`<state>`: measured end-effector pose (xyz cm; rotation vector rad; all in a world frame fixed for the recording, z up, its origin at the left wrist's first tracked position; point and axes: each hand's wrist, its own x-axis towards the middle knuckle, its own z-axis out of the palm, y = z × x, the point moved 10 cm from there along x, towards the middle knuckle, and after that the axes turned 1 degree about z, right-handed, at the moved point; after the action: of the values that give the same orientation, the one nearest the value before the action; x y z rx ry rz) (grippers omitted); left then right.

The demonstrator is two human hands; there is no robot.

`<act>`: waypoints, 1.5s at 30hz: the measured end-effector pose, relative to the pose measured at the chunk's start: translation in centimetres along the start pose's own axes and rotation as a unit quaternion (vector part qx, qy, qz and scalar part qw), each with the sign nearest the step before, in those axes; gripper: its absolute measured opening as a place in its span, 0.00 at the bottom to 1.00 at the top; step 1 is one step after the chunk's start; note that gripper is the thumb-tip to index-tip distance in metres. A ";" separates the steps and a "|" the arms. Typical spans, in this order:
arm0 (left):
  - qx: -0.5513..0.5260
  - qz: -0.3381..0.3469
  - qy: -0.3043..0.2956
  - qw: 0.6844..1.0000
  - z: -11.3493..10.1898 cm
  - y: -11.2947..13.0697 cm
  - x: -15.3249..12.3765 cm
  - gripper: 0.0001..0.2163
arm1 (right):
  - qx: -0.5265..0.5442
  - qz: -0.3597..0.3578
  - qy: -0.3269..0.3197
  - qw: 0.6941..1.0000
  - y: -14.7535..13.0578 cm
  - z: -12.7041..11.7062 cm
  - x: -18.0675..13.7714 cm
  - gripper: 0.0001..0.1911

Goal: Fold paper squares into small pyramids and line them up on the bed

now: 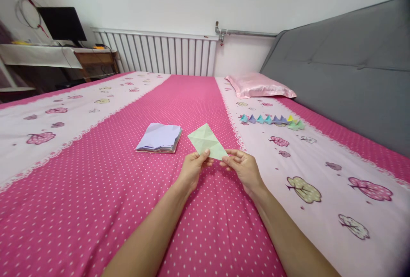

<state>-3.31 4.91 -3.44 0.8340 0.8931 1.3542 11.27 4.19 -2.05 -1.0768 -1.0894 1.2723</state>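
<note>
Between my hands is a pale green sheet of paper (205, 138) with crossing creases, tilted up above the bed. My left hand (194, 166) pinches its lower edge, thumb on top and fingers beneath. At its right corner, the thumb and fingers of my right hand (242, 166) grip the paper. To the left on the bed lies a stack of square paper (160, 136), with a lilac sheet on top. Farther right, a row of small folded paper pieces (268, 119) in blue, purple, yellow and green rests on the bedspread.
A pink and white bedspread (105, 208) covers the bed. At the far right lies a pink pillow (259, 85), beside a grey headboard (346, 67). Behind the bed runs a white radiator (160, 52). A monitor (62, 24) stands on a desk at the back left.
</note>
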 end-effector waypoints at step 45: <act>0.004 0.051 -0.059 0.997 1.7 2.0 -1.0 0.19 | -0.215 -0.245 -0.035 0.945 -4.0 1.0 -1.4 0.16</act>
<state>-2.71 4.03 -0.84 0.9659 0.7735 1.3754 10.91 2.75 2.10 -0.9873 -1.6208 0.6925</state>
